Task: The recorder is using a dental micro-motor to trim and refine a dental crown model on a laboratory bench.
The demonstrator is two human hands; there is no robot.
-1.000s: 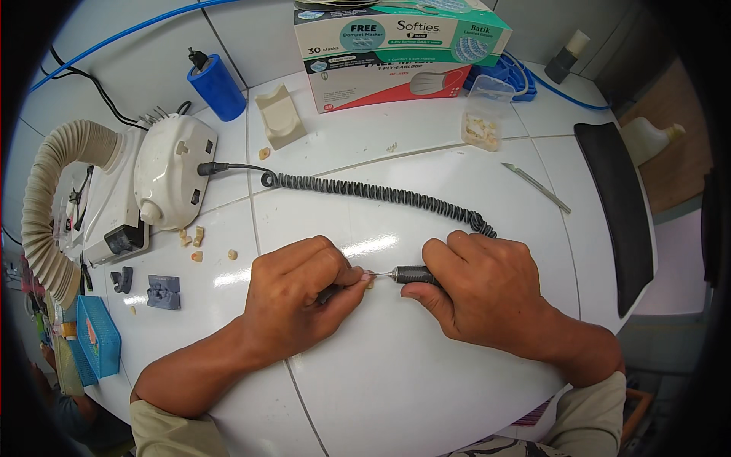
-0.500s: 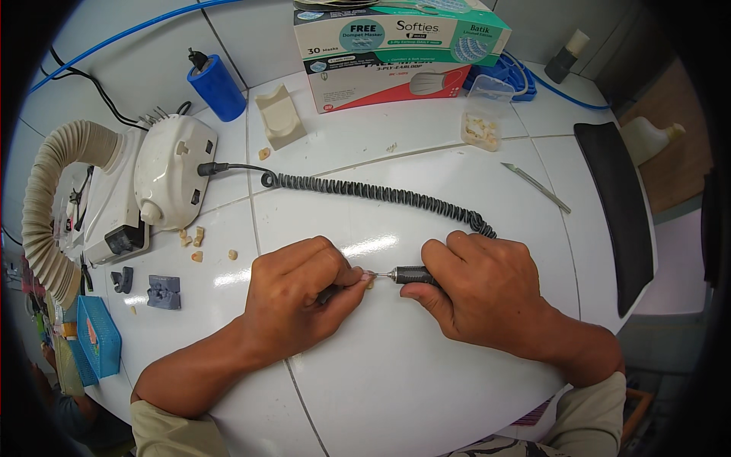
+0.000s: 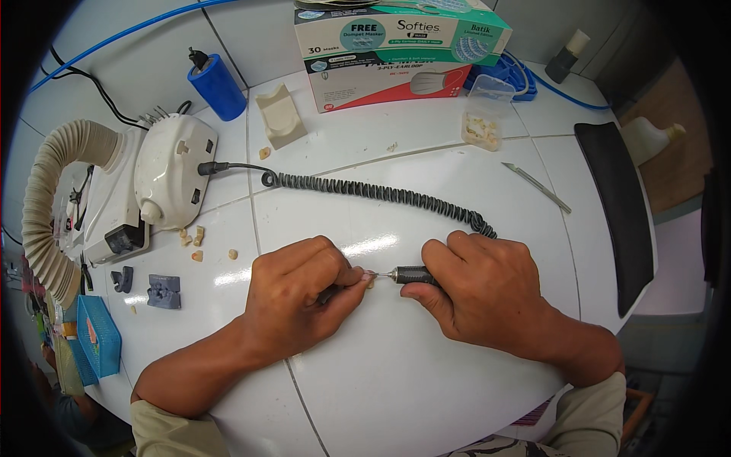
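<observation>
My right hand (image 3: 483, 293) grips a dark rotary handpiece (image 3: 413, 275) whose thin bur points left. Its tip meets a small pale piece (image 3: 370, 280) pinched between the thumb and fingers of my left hand (image 3: 301, 301). Both hands rest on the white tiled tabletop (image 3: 396, 381). A black coiled cord (image 3: 373, 192) runs from the handpiece up and left to a white control unit (image 3: 173, 169).
A ribbed suction hose (image 3: 47, 206) curves at the left. Small pale pieces (image 3: 194, 240) and grey moulds (image 3: 164, 291) lie left of my hands. At the back stand a blue cylinder (image 3: 217, 86), stacked mask boxes (image 3: 396, 49), a clear box (image 3: 483, 122), a metal blade (image 3: 537, 186) and a black pad (image 3: 613, 198).
</observation>
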